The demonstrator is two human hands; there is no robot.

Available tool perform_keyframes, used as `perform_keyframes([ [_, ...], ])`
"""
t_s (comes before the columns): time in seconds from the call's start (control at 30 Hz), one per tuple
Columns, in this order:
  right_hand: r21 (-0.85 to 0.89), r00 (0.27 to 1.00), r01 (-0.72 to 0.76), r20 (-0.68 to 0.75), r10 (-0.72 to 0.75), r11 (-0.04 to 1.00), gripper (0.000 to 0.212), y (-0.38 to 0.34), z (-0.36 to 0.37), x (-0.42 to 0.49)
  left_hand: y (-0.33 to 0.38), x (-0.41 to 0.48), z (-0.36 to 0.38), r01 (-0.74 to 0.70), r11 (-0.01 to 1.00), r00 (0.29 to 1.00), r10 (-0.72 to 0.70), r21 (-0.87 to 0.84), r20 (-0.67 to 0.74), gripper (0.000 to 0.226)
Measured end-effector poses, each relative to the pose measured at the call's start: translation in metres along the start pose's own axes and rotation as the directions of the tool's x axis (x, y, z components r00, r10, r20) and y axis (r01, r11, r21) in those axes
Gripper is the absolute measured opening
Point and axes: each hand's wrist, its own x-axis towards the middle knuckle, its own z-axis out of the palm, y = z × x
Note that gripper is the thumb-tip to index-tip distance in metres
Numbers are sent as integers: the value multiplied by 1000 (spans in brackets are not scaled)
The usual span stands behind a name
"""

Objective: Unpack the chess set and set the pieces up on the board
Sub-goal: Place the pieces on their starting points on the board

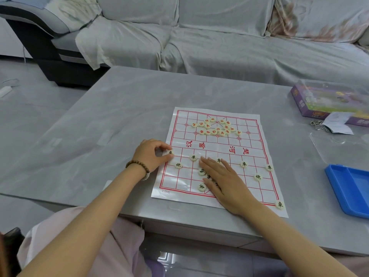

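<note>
The left hand (151,154) pinches a round cream disc piece (170,152) in its grip at the left edge of the glossy paper board (253,142) on the smooth grey counter (119,116). The right hand (227,182) lies flat on the board, grip released.

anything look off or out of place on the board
Yes: the red pieces lie bunched in a loose cluster at the far end of the board, not set on their starting points.

Left grip (150,154) pinches a piece (170,152); right grip (225,179) lies flat.
</note>
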Motion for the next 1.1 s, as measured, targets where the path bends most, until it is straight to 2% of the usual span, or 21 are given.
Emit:
perform_keyframes([
  [0.27, 4, 1000, 10, -20, -10, 1000, 58, 2, 2, -1, 0, -5, -3, -1, 1000, 1000, 1, -19, 6, 23],
  [0.5, 32, 1000, 4, -27, -3, 999, 55, -1, -2, -1, 0, -12, -5, 9, 996, 1000, -10, -87, -7, 36],
  [0.63, -42, 979, 23, -200, -31, 999, 51, -8, -2, -5, -4, -30, -10, -12, 994, 998, 5, -104, -60, 42],
  [0.73, -116, 937, 19, -346, -59, 993, 41, -18, 2, -7, -12, -45, -11, -58, 998, 996, 56, -27, -71, 49],
  [0.87, -200, 912, -54, -408, -33, 978, 39, -25, 10, -6, -21, -61, -15, -138, 989, 990, 138, 52, 0, 63],
  [1.03, -102, 921, -44, -389, 1, 994, 34, -36, 11, -1, -35, -68, -12, -192, 980, 980, 189, 51, 53, 66],
  [1.1, -28, 937, -25, -349, 14, 999, 25, -45, 11, 5, -38, -71, -12, -204, 976, 978, 200, 75, 59, 67],
])
